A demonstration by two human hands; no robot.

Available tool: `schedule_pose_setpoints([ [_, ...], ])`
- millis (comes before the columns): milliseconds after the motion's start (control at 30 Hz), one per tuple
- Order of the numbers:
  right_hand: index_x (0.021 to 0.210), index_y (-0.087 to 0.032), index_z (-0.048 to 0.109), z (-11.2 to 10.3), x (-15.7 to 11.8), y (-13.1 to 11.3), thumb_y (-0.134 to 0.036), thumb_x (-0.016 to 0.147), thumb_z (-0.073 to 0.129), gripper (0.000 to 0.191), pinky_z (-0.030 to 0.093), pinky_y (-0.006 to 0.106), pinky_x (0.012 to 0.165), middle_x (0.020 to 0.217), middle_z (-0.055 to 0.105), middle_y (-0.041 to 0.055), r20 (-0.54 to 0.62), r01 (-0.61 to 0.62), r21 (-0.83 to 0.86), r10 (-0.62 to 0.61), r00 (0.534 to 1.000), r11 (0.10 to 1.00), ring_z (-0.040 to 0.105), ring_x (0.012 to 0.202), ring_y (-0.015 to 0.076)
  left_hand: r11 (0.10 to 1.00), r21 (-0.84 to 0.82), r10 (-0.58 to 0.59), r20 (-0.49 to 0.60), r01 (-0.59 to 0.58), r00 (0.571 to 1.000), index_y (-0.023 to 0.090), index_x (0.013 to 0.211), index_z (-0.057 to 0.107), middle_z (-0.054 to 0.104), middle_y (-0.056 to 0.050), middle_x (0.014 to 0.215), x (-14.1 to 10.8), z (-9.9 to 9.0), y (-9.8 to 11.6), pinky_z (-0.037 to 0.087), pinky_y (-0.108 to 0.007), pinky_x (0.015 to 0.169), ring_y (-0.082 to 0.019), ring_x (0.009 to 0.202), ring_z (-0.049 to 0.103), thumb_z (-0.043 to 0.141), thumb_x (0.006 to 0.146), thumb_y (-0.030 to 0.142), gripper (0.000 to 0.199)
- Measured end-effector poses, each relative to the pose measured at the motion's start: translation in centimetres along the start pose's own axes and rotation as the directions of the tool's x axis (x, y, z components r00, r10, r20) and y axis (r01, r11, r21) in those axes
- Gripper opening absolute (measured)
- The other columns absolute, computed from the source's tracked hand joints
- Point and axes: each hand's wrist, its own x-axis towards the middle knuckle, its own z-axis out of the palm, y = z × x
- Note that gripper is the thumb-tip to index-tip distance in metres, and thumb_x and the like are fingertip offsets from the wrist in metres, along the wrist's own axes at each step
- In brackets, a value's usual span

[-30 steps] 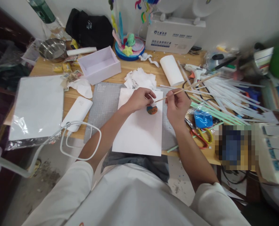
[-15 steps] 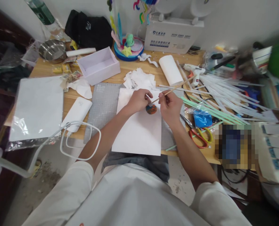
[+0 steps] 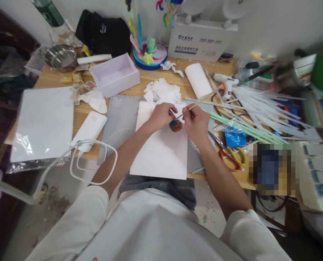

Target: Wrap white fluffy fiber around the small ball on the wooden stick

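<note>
White paper [image 3: 158, 152] lies over a grey cutting mat [image 3: 120, 123] at the table's front. On the paper, below the fingertips, is a small round orange and dark blue piece [image 3: 175, 125]. My right hand [image 3: 196, 121] pinches a thin wooden stick [image 3: 202, 100], which slants from upper right down to the round piece. My left hand [image 3: 163, 115] is closed at the piece's upper left edge, near the stick's lower tip; what its fingertips hold is too small to make out.
Scissors [image 3: 229, 154], a blue packet [image 3: 234, 137], white strips [image 3: 262, 108] and a glue gun [image 3: 227, 85] lie right. Torn paper [image 3: 163, 90], a roll [image 3: 198, 80] and a lilac box [image 3: 115, 76] stand behind. A power bank [image 3: 89, 130] with a cable is left.
The stick's upper end has shifted slightly left and up, along with my right hand. My left hand stays almost in place.
</note>
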Motion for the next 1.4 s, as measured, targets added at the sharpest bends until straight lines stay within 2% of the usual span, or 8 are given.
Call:
schedule_pose_setpoints([
  [200,0.078,-0.023,0.063,-0.4,1.6,-0.8,-0.032,0.092,0.059,0.017,0.037,0.03,0.063,0.062,0.062,-0.0016,0.159,0.071,-0.049,-0.062,0.985,0.996,0.054,0.058,0.014,0.974,0.209,0.112,-0.13,-0.084,0.985,0.017,0.106,0.073,0.076,-0.007,0.098,-2.4,-0.8,1.0,0.051,-0.032,0.088,-0.019,0.089,0.069,0.055,0.091,0.013,0.023],
  [367,0.076,-0.022,0.065,-0.5,2.1,-1.0,-0.031,0.09,0.06,0.017,0.036,0.03,0.061,0.062,0.062,-0.0014,0.225,0.139,-0.052,-0.124,0.966,0.989,0.051,0.057,0.0129,0.911,0.405,0.102,-0.036,-0.079,0.994,0.017,0.113,0.07,0.074,-0.009,0.106,-7.9,-0.6,0.4,0.053,-0.036,0.09,-0.024,0.097,0.069,0.054,0.097,0.022,0.023],
  [633,0.077,-0.024,0.06,-2.1,0.9,-0.8,-0.057,0.095,0.052,0.039,0.036,0.03,0.056,0.059,0.052,-0.0032,-0.17,0.04,0.132,-0.017,0.985,0.99,0.046,0.054,0.0123,0.732,0.626,0.245,0.128,-0.27,0.961,0.013,0.113,0.07,0.066,-0.014,0.135,-13.4,1.2,-1.7,0.046,-0.039,0.112,-0.027,0.128,0.056,0.05,0.101,0.019,0.024],
  [767,0.069,-0.023,0.055,-2.3,0.2,0.2,-0.057,0.095,0.053,0.043,0.03,0.03,0.055,0.055,0.043,-0.0054,-0.251,-0.014,0.099,0.038,0.967,0.995,0.039,0.053,0.0112,0.767,0.589,0.261,0.073,-0.253,0.963,0.019,0.11,0.072,0.072,-0.008,0.118,-11.3,-1.1,-1.2,0.05,-0.037,0.101,-0.023,0.114,0.062,0.047,0.104,0.022,0.026],
  [900,0.064,-0.022,0.052,-1.8,-0.2,1.4,-0.049,0.093,0.058,0.039,0.025,0.03,0.056,0.054,0.039,-0.0067,-0.254,-0.077,0.056,0.089,0.963,0.995,0.034,0.054,0.0103,0.754,0.646,0.286,-0.161,-0.118,0.945,0.019,0.104,0.074,0.071,-0.011,0.107,-5.3,-4.1,0.3,0.046,-0.042,0.098,-0.028,0.11,0.06,0.05,0.102,0.024,0.024],
  [1033,0.067,-0.021,0.055,-1.6,-0.3,2.3,-0.041,0.092,0.056,0.033,0.027,0.029,0.057,0.054,0.041,-0.007,-0.242,-0.09,0.063,0.102,0.965,0.994,0.036,0.054,0.01,0.788,0.613,0.23,-0.204,-0.059,0.952,0.02,0.1,0.076,0.071,-0.01,0.104,-0.2,-4.8,1.0,0.044,-0.04,0.096,-0.027,0.11,0.058,0.058,0.095,0.016,0.018],
  [1200,0.067,-0.021,0.056,-1.6,-0.3,2.8,-0.043,0.092,0.056,0.034,0.028,0.03,0.057,0.055,0.042,-0.0065,-0.25,-0.091,0.079,0.108,0.962,0.993,0.037,0.055,0.0105,0.774,0.626,0.143,-0.313,0.091,0.939,0.018,0.087,0.074,0.069,-0.013,0.1,0.7,-3.7,-0.1,0.044,-0.043,0.092,-0.031,0.111,0.056,0.065,0.094,0.027,0.014],
  [1400,0.067,-0.021,0.055,-1.5,-0.3,2.2,-0.05,0.092,0.056,0.038,0.028,0.029,0.055,0.053,0.04,-0.0069,-0.254,-0.073,0.067,0.088,0.963,0.995,0.036,0.053,0.0102,0.778,0.623,0.173,-0.337,0.082,0.925,0.021,0.086,0.073,0.068,-0.011,0.102,0.9,-3.5,-0.8,0.044,-0.039,0.087,-0.028,0.108,0.055,0.062,0.094,0.021,0.014],
])
